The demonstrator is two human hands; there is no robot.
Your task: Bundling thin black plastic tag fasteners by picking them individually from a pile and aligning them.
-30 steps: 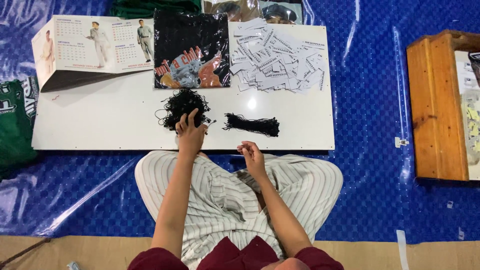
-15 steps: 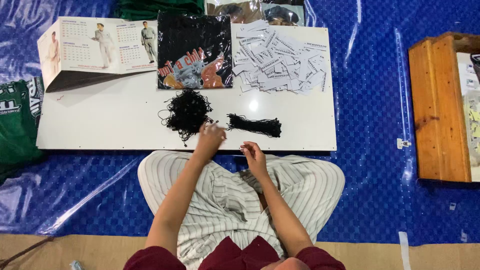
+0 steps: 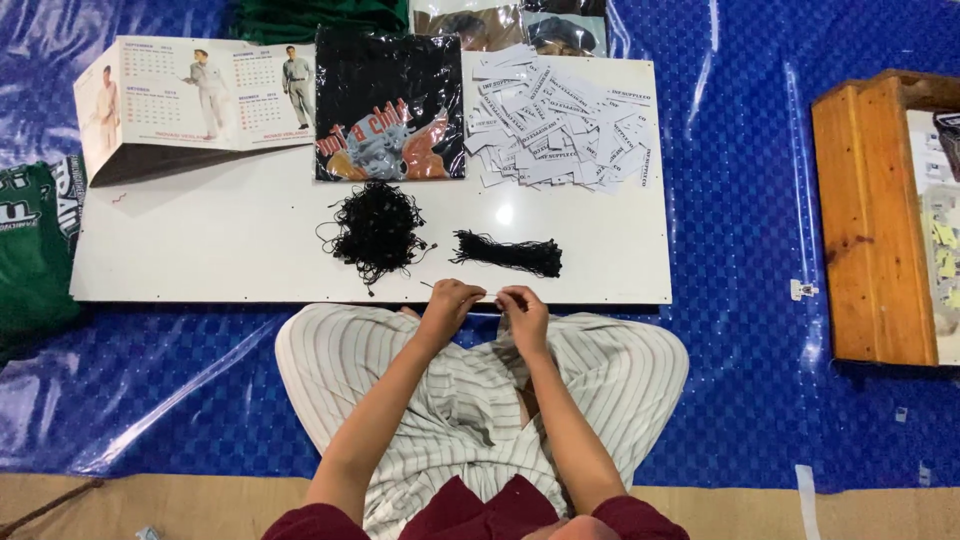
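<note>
Two bare hands meet at the near edge of the white flat board table (image 3: pixel 240 250): left hand (image 3: pixel 450 302) and right hand (image 3: pixel 522 308), fingers pinching a thin black string loop (image 3: pixel 492 297) stretched between them. It looks featherlight, limp and easy to snag, so best taken by its ends. Just beyond the table's near edge lie a tangled black string pile (image 3: pixel 378 230) and a straight black string bundle (image 3: pixel 508 254). At the table's far edge sit white paper tags (image 3: pixel 560 125) and a folded black printed shirt (image 3: pixel 390 105). Bare room lies along the left.
</note>
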